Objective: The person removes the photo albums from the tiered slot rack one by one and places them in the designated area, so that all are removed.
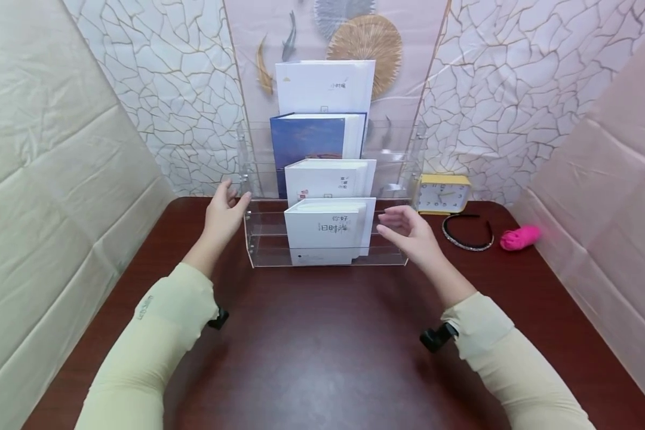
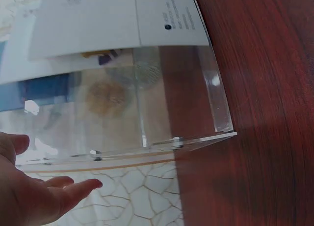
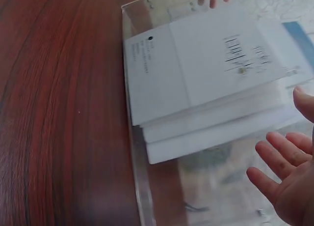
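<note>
A clear acrylic tiered rack (image 1: 269,255) stands on the table with white and blue books in its tiers. In the lowest tier is a white book (image 1: 317,239), and behind it another white book (image 1: 322,176). Higher up are a blue book (image 1: 309,140) and a tall white book (image 1: 312,86). My left hand (image 1: 220,218) is at the rack's left side with thumb and fingers apart; whether it touches the panel I cannot tell. Fingers spread, my right hand (image 1: 412,236) hovers just right of the front book, holding nothing.
Right of the rack, a yellow alarm clock (image 1: 444,194) stands near the back wall. A black headband (image 1: 464,245) with a glittery edge and a bright pink bundle (image 1: 520,237) lie on the dark wooden table (image 1: 322,346). Fabric-covered walls (image 1: 59,149) enclose the sides.
</note>
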The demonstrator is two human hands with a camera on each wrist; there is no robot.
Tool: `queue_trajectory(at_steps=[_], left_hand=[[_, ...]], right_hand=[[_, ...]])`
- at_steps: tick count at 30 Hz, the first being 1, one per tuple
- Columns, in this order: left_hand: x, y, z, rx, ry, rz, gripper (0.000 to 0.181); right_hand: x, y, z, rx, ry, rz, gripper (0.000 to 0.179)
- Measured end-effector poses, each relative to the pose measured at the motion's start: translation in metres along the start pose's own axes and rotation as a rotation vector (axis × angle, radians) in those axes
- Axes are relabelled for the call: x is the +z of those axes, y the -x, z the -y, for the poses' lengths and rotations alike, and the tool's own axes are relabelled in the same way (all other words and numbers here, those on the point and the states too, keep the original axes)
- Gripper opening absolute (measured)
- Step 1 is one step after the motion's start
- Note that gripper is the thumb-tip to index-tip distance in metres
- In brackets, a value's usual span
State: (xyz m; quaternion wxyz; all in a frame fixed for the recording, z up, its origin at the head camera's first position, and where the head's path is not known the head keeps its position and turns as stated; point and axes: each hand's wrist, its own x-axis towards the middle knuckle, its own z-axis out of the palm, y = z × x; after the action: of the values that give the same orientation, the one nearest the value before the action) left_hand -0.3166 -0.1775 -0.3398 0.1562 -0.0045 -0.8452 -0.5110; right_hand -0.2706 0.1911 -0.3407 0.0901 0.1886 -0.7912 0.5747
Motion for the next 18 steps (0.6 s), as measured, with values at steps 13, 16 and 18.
queue_trajectory(at_steps=[13,16,18], left_hand=[[0.013,-0.015,0.012,0.047,-0.195,-0.015,0.036],[0.017,-0.016,0.010,0.094,-0.255,-0.010,0.030],[0.019,-0.018,0.010,0.118,-0.289,-0.003,0.027]], right_hand=[[0.040,-0.027,-0.055,-0.016,0.065,-0.056,0.060],[0.050,-0.023,-0.062,-0.033,0.132,-0.088,0.065],[0.055,-0.021,-0.060,-0.034,0.133,-0.111,0.062]])
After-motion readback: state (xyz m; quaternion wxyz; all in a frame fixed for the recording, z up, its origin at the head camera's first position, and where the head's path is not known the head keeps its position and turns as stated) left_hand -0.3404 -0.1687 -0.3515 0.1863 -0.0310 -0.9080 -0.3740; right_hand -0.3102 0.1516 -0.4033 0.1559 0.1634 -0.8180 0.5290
